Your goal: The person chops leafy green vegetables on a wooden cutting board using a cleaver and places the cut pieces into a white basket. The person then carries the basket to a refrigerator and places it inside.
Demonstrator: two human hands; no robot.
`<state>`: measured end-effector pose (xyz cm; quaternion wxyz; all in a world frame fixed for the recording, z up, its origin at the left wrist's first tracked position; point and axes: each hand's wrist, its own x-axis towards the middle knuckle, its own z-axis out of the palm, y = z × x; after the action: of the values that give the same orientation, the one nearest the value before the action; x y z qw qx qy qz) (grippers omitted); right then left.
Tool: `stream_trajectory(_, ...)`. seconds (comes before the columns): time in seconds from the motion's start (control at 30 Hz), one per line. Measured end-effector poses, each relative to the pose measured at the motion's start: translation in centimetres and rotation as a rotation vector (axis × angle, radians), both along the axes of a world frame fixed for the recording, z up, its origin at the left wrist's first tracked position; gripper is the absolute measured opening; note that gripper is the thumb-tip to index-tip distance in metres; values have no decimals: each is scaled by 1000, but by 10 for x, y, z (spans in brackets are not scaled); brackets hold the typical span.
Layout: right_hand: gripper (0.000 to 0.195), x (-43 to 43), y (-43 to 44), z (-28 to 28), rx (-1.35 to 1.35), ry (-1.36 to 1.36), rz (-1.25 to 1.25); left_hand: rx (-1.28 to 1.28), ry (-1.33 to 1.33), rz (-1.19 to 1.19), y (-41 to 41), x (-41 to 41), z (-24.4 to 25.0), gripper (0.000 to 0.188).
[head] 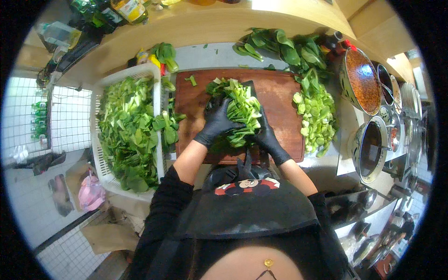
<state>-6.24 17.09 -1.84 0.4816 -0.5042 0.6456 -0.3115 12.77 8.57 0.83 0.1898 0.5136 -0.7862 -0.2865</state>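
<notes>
Both hands wear black gloves and clasp a pile of cut leafy greens (pixel 243 108) from its two sides, over a reddish-brown wooden cutting board (pixel 280 101). My left hand (pixel 219 120) spreads its fingers and thumb around the left side of the pile. My right hand (pixel 267 134) presses against the right side, its fingers partly hidden by the greens. Part of a dark flat blade, perhaps a cleaver (pixel 249 85), shows behind the pile near my right hand. A small cut piece of green (pixel 191 80) lies at the board's upper left.
A white plastic basket (pixel 158 105) of cut greens stands left. Trimmed stem ends (pixel 316 120) lie right of the board, whole leafy greens (pixel 288 49) beyond it. Farther right are a bowl of reddish-brown food (pixel 363 82) and a bowl of dark liquid (pixel 369 150). Bottles (pixel 131 10) stand upper left.
</notes>
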Motion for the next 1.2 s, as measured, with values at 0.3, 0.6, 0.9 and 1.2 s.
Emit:
stream_trajectory(0.3,94,4,-21,19,-174,48,159,97,251,107,15,11,5,89)
stream_trajectory(0.6,92,84,-85,120,-315,-161,475,-375,284,334,17,97,95,88)
stream_trajectory(0.9,105,296,-131,141,-238,-334,679,-355,-89,694,51,310,107,70)
stream_trajectory(1.2,33,212,-151,129,-634,97,402,-25,-675,676,159,324,23,68)
